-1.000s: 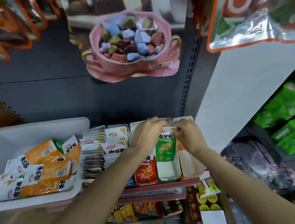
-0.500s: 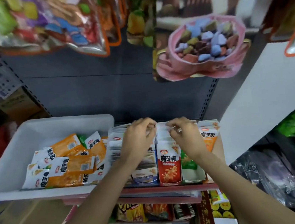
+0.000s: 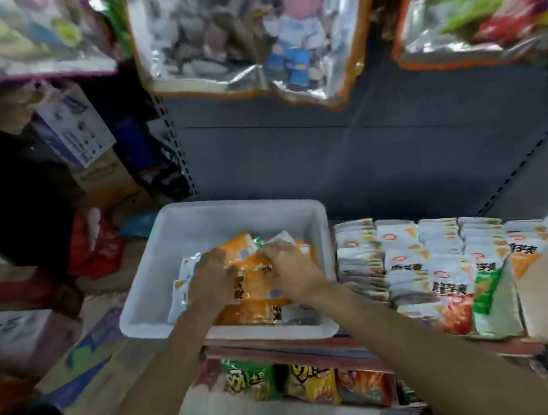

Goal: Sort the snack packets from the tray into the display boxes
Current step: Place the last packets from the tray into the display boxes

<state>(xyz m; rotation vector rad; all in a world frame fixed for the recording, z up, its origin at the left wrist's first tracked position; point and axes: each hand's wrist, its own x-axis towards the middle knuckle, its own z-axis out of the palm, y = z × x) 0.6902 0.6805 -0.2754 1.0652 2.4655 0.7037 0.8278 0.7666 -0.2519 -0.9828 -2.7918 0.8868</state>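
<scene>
A: Motion blur smears the whole shelf scene; print on the snack packets [image 3: 259,298] in the white tray [image 3: 218,217] is unreadable.

B: And the hands?

A: The left hand [image 3: 209,280] and right hand [image 3: 290,270] lie on the pile, fingertips lost in blur, grip unclear. Both forearms are cut off by the near edge.

B: The hanging bags [image 3: 237,29] at the far side?

A: Cropped by the top edge. The rightmost display box [image 3: 537,295] is too smeared to read.
</scene>
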